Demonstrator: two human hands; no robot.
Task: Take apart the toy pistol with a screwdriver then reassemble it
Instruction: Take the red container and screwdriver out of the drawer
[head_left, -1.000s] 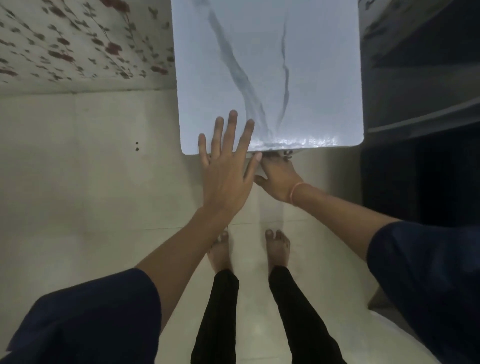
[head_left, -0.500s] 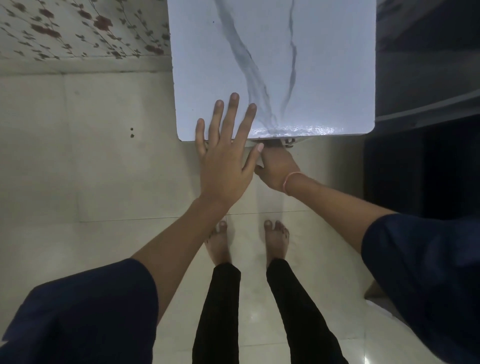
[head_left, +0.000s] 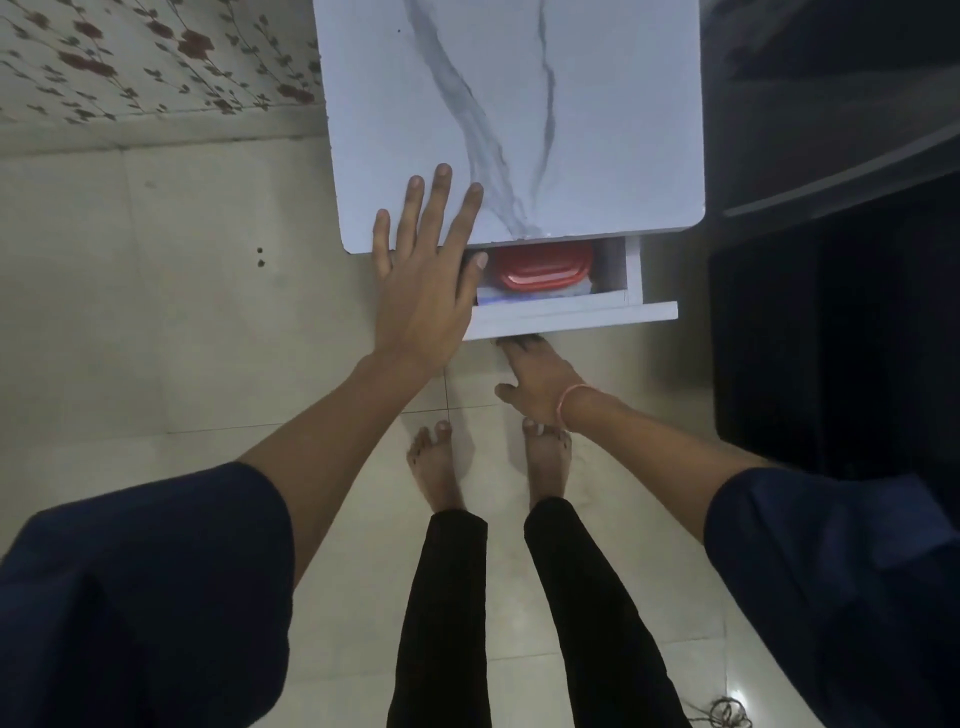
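Note:
I see no toy pistol and no screwdriver. My left hand (head_left: 423, 275) lies flat with spread fingers on the near left corner of a white marble-patterned table (head_left: 597, 130). Under the tabletop a white drawer (head_left: 571, 314) is pulled partly out. My right hand (head_left: 535, 379) reaches under the drawer's front, fingers hooked beneath it and hidden there. Inside the drawer sits a container with a red lid (head_left: 543, 267) on top of something white and blue.
Pale floor tiles lie all around, with my bare feet (head_left: 436, 467) just below the drawer. A floral-patterned wall (head_left: 130, 62) runs at the upper left. Dark furniture (head_left: 841, 260) stands close on the right. A coil of cord (head_left: 727, 714) lies at the bottom right.
The drawer, closed a second ago, has slid out toward me with my right hand pulling its front. My left hand has stayed flat on the tabletop corner.

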